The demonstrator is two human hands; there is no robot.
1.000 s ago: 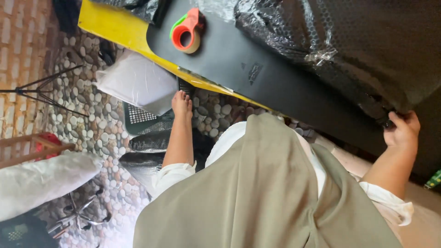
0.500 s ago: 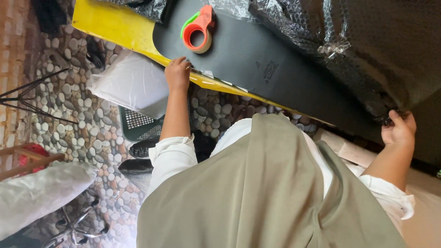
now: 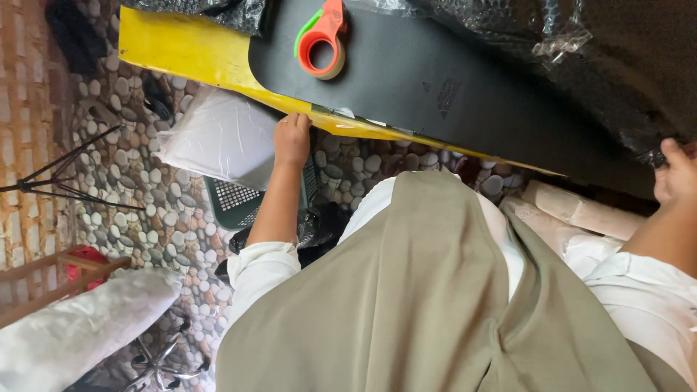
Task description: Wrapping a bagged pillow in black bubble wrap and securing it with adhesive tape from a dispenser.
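Note:
A long yellow board [image 3: 181, 43] carries a black mat [image 3: 435, 80]. My left hand [image 3: 292, 138] reaches up to the board's near edge, with its fingers curled on that edge. An orange and green tape dispenser [image 3: 321, 40] lies on the mat, a little beyond that hand. A bulky dark bundle in bubble wrap [image 3: 581, 43] covers the mat's far right part. My right hand [image 3: 677, 174] grips the bundle's lower edge at the frame's right side, partly cut off. My olive garment [image 3: 435, 305] fills the foreground.
Pebble floor [image 3: 145, 210] lies below the board. A white wrapped pad [image 3: 218, 138] and a green plastic basket [image 3: 239, 199] sit under my left arm. A brick wall [image 3: 29, 145], a black tripod [image 3: 65, 181], a white roll [image 3: 80, 327] and pale bricks [image 3: 581, 210] are around.
My left hand rose from below the board to its near edge and closed on it. My right hand stayed on the bundle. The view moved closer.

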